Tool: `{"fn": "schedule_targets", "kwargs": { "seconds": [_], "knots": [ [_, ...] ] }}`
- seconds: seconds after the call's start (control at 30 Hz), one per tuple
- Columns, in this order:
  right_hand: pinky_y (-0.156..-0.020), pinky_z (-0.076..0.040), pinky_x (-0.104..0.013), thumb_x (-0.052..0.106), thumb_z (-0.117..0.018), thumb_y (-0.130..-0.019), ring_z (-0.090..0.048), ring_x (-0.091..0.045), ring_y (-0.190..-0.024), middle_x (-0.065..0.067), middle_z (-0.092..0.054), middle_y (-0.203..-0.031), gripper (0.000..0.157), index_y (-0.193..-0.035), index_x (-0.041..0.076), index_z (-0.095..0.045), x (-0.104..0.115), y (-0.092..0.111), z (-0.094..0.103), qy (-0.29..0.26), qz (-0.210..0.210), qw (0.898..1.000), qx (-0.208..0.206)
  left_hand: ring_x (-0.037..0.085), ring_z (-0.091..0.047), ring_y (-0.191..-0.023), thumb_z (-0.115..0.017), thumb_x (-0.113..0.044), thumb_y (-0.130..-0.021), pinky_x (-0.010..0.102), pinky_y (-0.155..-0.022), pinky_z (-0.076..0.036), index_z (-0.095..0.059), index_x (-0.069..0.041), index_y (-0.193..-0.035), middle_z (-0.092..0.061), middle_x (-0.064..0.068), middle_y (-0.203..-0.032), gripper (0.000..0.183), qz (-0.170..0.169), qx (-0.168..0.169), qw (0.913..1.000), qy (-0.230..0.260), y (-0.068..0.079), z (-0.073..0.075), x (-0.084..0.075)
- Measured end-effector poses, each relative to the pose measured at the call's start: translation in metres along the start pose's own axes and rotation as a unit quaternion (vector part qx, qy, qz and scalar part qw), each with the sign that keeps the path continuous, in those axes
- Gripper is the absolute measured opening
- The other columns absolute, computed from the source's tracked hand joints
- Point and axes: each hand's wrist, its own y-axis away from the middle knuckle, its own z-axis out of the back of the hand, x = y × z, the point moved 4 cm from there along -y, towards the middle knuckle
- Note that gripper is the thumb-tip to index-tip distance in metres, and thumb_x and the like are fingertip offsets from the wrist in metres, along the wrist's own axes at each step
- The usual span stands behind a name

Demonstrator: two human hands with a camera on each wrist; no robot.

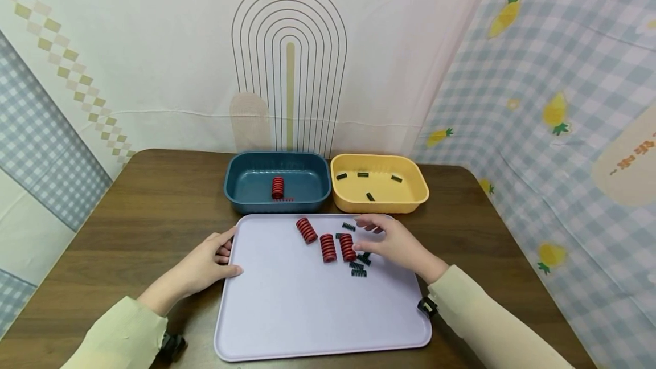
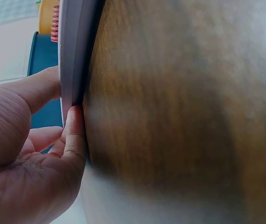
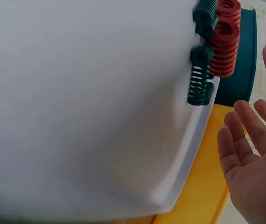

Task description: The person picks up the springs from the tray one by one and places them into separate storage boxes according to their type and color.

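Note:
My left hand (image 1: 202, 263) pinches the left rim of a pale lilac tray (image 1: 287, 312); in the left wrist view the thumb is on one face of the rim (image 2: 71, 51) and a finger on the other. Over the tray's upper right part is my right hand (image 1: 394, 248), fingers spread and nothing held. Its thumb is close to a thick red coil spring (image 1: 347, 247); whether they touch I cannot tell. Two more red springs, one upright-lying (image 1: 328, 247) and one tilted (image 1: 306, 230), lie to the left. Several small dark green springs (image 1: 359, 273) lie around and below this hand.
Behind the tray stand a dark blue bin (image 1: 277, 208) with a red spring (image 1: 277, 187) and a thin red coil in it, and a yellow bin (image 1: 379, 207) with several small green springs. Both are side by side on the brown wooden table (image 1: 128, 215), before a curtain.

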Motion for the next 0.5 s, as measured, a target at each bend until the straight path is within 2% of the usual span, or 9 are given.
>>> {"fn": "schedule_targets", "kwargs": {
  "seconds": [0.2,0.5],
  "knots": [
    [-0.091,-0.047,-0.041,0.051,-0.078,-0.075,-0.056,-0.018,-0.107,0.001,-0.062,-0.121,0.07,-0.131,0.013,-0.06,0.0,0.0,-0.01,0.006,0.004,1.0,0.024,0.021,-0.054,-0.097,-0.081,-0.021,-0.08,0.032,-0.082,-0.05,-0.027,0.002,-0.15,-0.047,0.014,-0.112,0.092,0.001,0.0,1.0,-0.003,0.0,0.0,0.001],
    [-0.095,-0.046,-0.04,0.046,-0.081,-0.075,-0.054,-0.016,-0.112,0.006,-0.059,-0.124,0.071,-0.133,0.014,-0.058,0.0,0.001,-0.018,0.025,-0.002,0.998,0.051,0.021,-0.054,-0.097,-0.081,-0.021,-0.08,0.031,-0.082,-0.05,-0.027,0.002,-0.15,-0.046,0.014,-0.112,0.092,0.001,-0.001,1.0,0.001,-0.001,0.0,0.001]
  ]
}}
